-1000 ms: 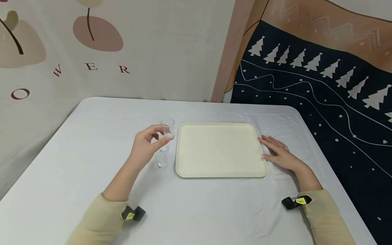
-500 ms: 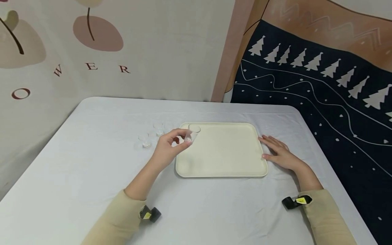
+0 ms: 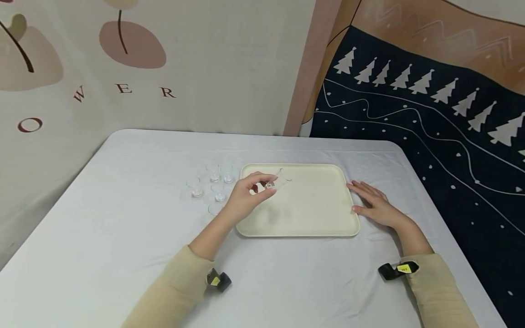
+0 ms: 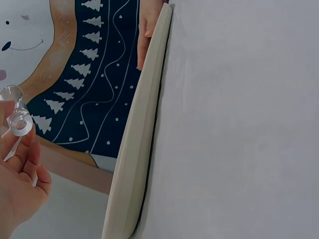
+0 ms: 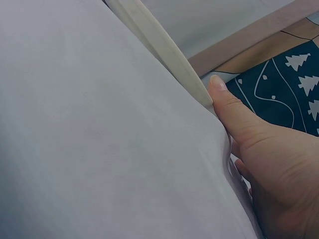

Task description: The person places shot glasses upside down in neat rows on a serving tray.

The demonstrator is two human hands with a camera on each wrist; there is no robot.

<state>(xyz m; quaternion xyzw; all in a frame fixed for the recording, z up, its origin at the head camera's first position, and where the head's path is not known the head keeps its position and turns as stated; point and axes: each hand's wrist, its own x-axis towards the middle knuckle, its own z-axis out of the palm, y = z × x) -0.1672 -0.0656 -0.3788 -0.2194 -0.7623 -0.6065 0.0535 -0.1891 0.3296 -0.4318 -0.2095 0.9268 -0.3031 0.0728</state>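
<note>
My left hand [image 3: 246, 196] pinches a small clear shot glass [image 4: 20, 122] near its thick base, thumb on one side and fingers on the other. The glass is tipped, its mouth toward the right, and it hangs above the left half of a cream rectangular tray [image 3: 311, 209]. In the left wrist view its round base faces the camera. At the tray's right edge, my right hand [image 3: 375, 205] rests with fingers extended, thumb and fingertips against the rim. The right wrist view shows the thumb [image 5: 232, 107] at the tray's corner.
Several more clear shot glasses [image 3: 219, 196] stand on the white-covered table [image 3: 123, 218] left of the tray, one partly hidden behind my left forearm. A printed cloth [image 3: 205, 100] hangs behind the table, and a dark tree-patterned one [image 3: 410, 118] hangs to the right.
My left hand has carried the shot glass rightward from beside the other glasses to over the tray, and the glass has tipped further. The right hand stays at the tray's edge.
</note>
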